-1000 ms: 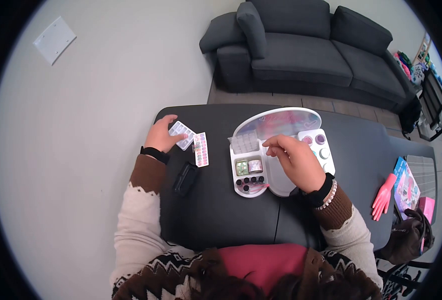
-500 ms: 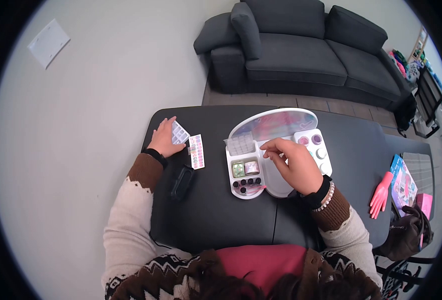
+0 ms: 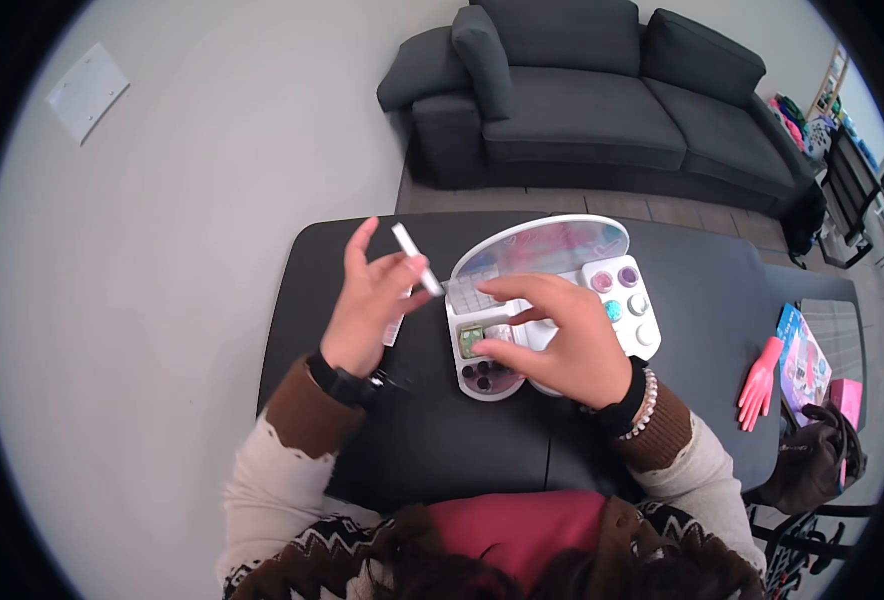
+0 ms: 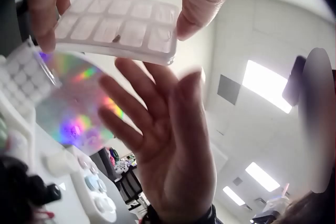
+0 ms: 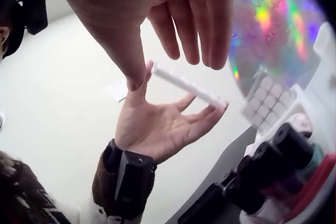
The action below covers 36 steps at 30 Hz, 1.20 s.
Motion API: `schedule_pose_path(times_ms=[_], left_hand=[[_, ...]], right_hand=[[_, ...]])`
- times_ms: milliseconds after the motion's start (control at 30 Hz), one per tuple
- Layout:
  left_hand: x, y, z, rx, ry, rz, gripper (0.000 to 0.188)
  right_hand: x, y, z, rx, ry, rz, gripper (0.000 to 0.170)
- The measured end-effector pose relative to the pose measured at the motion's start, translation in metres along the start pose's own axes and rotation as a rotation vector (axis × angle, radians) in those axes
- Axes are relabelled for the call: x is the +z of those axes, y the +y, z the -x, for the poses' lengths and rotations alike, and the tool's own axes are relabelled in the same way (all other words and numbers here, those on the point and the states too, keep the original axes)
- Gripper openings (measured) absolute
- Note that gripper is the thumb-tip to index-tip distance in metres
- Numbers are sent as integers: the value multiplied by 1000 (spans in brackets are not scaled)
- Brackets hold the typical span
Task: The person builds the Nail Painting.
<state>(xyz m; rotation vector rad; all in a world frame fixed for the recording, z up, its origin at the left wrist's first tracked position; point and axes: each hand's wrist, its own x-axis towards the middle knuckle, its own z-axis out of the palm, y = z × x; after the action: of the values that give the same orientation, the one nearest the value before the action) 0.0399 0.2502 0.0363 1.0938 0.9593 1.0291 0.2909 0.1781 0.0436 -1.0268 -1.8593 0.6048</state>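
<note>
My left hand pinches a small translucent case between thumb and fingers, above the table. The case has two rows of compartments, with a small dark speck in one. In the head view it appears edge-on. My right hand hovers over the white kit box, thumb and fingers spread apart and holding nothing. Inside the box are a green glittery container, small black-capped bottles and a clear tray of white pieces. A sticker sheet lies partly hidden behind my left hand.
The box's iridescent lid stands raised at the back. A white holder with glitter pots sits at its right. Farther right lie a pink model hand, a printed package and a dark bag. A grey sofa stands beyond the table.
My left hand has lifted the compartment case off the table and brought it right, toward the box. My right hand's fingers have spread and moved slightly left.
</note>
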Motion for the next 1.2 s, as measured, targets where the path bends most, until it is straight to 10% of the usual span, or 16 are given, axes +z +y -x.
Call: schedule_pose_path(times_ms=[267, 433, 633, 1200], left_hand=[[22, -31, 7, 250, -54, -115, 99], [0, -55, -9, 195, 144, -637, 35], [2, -65, -14, 240, 67, -690, 16], [-6, -57, 5, 329, 91, -785, 16]], right_hand=[[5, -3, -9, 53, 155, 62, 30], [-18, 14, -17, 143, 225, 9, 31], [-25, 26, -27, 94, 246, 21, 37], [-2, 42, -42, -90, -108, 228, 17]])
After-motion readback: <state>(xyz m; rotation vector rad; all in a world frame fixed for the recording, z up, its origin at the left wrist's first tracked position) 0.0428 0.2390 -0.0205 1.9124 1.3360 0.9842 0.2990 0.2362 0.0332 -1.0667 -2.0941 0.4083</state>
